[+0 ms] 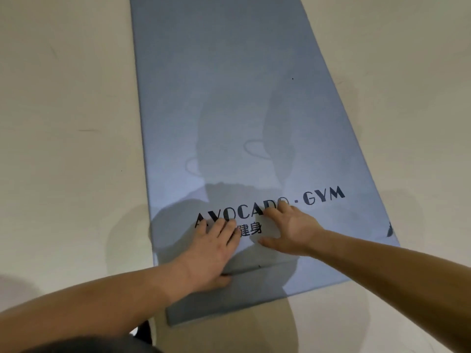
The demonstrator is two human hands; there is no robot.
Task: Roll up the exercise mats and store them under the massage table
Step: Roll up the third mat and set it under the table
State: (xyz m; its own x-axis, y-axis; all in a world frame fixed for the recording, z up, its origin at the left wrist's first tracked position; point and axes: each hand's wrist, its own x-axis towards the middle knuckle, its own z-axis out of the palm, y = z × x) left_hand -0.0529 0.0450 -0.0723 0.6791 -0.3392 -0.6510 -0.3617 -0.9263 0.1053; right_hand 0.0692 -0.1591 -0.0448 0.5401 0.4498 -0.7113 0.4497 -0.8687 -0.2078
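**Early stage of rolling the mat.** A long blue-grey foam exercise mat (229, 98) lies spread out on the pale cream floor (63, 123). It runs from the person at 6 o'clock away towards 12 o'clock, where its far end passes out of view. Black printed lettering (323, 196) reading "AVOCADO · GYM" crosses the near part of the mat, with smaller characters beneath it.

Both bare arms reach in from 6 o'clock. The left hand (211, 250) rests palm-down on the mat at about 7 o'clock of the lettering, with the fingers straight and the thumb lying beside a straight raised edge (260, 267). The right hand (293, 230) presses flat just beside it at 5 o'clock of the lettering, fingers spread and gripping nothing. The two hands are close together but do not touch.

The raised edge runs across the mat near its close end, and a narrow strip of the same blue-grey material shows below it. This may be a first fold of the mat's end or a second layer beneath; the view does not settle which.

**Progress, as judged.** No coil is visible, and almost the whole length of the mat is flat. The rolling is therefore at its start at most, and nearly all of it remains to be done. Storage is also not yet done: no massage table appears in view, and no other mat can be identified with certainty.
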